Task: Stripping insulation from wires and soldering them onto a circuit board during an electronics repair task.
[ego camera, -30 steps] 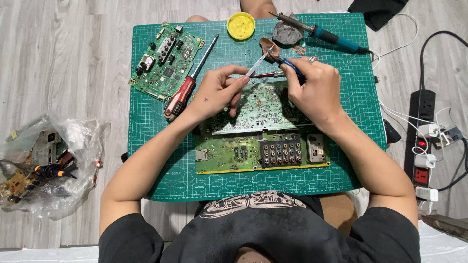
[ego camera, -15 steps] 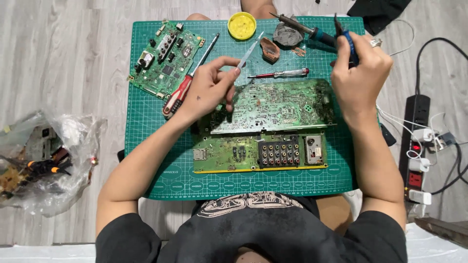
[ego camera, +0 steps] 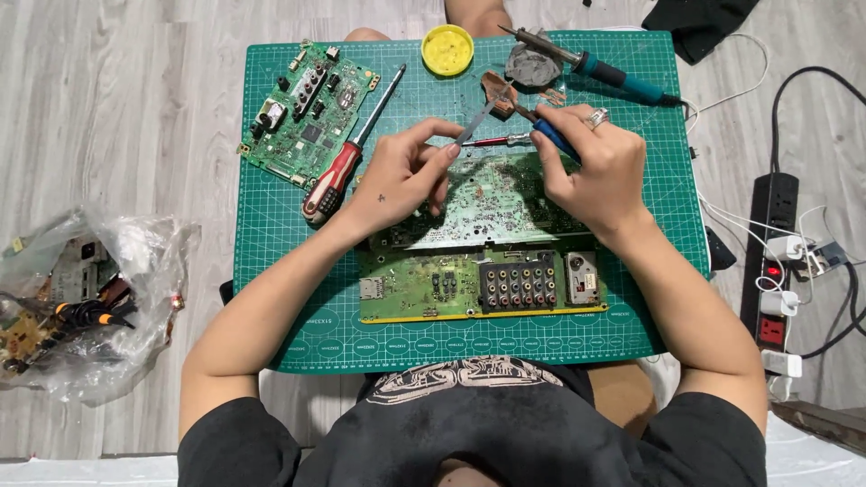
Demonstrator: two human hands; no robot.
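Pinching tweezers (ego camera: 476, 120) in left hand (ego camera: 401, 176) fingers, gripping blue-handled pliers (ego camera: 552, 137) in right hand (ego camera: 591, 167), both hovering over the board (ego camera: 496, 203).

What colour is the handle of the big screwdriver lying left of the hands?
Red and black, on the screwdriver; head view.

Home electronics repair spot on a wood floor.
A green cutting mat (ego camera: 289, 271) carries circuit boards (ego camera: 311, 113), a soldering iron (ego camera: 613, 72); power strip (ego camera: 776, 261) alongside.
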